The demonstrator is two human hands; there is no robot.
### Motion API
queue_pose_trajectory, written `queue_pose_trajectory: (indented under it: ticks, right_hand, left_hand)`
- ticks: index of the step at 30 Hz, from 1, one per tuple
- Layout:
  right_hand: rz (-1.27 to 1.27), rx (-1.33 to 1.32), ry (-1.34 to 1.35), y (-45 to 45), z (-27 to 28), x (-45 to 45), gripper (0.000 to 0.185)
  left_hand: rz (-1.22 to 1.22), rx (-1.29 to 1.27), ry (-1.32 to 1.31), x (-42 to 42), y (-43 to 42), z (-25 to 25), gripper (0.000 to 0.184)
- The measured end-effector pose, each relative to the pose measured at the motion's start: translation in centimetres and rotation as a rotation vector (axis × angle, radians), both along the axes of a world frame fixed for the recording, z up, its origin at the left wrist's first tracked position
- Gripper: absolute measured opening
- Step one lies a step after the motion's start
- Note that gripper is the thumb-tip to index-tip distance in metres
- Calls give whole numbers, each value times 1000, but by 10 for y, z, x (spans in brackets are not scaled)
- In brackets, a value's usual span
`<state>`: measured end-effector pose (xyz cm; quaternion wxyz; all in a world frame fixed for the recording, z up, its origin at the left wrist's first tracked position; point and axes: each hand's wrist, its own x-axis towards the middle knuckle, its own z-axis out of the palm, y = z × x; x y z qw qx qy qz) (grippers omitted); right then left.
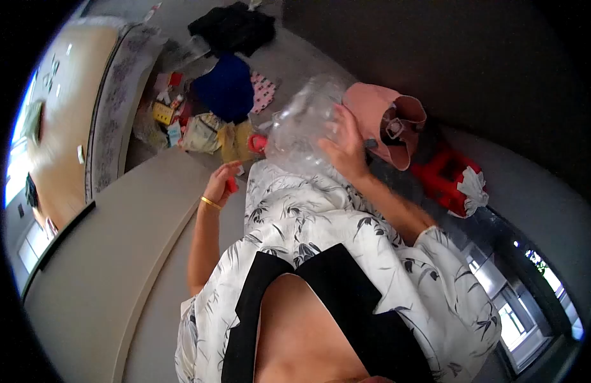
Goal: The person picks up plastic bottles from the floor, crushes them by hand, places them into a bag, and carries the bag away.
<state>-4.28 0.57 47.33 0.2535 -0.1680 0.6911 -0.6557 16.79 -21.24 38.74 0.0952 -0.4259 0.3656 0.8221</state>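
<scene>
A large clear plastic container (302, 131), blurred at its edges, lies in front of my lap. A red ring-like piece (257, 143) shows at its left end. My right hand (348, 148) is against the container's right side, thumb and fingers spread apart; whether it presses firmly cannot be made out. To the left, my left hand (221, 184) is closed with a small red piece (231, 185) in its fingers, mostly covered by the hand. That hand is apart from the container.
Beyond the container lie a dark blue cloth (225, 88), a pink patterned cloth (263, 92) and a black garment (235, 29). Mixed packets surround a yellow box (162, 113). At right stand a pink bag (375, 112) and a red basket-like object (443, 177). A pale panel (117, 255) borders the left.
</scene>
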Motion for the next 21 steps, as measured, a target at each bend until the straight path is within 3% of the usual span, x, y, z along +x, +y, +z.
queue_pose_trajectory:
  ticks: [4, 6, 8, 10, 12, 15, 18, 21]
  right_hand:
    - [-171, -64, -137, 45, 43, -5, 67]
    - [-269, -83, -142, 75, 62, -13, 66]
    - [-361, -43, -106, 112, 70, -28, 64]
    - [-443, 18, -60, 160, 71, -45, 62]
    - [-535, -42, -154, 196, 65, -62, 59]
    - [-588, -70, -67, 237, 66, -71, 58]
    - [-725, -127, -192, 268, 60, -84, 55]
    - [-734, -236, -295, 299, 46, -83, 51]
  left_hand:
    - [-9, 223, 195, -39, 17, 6, 28]
    - [-26, 175, 124, -86, 45, 28, 25]
    - [62, 264, 186, -126, 81, -2, 19]
    - [-48, 366, 183, -175, 119, -31, 24]
    - [-45, 384, 38, -223, 156, -10, 24]
    - [-118, 123, -124, -274, 202, -49, 28]
    - [-96, -95, -146, -302, 217, -89, 35]
    - [-142, -238, -24, -307, 234, -183, 40]
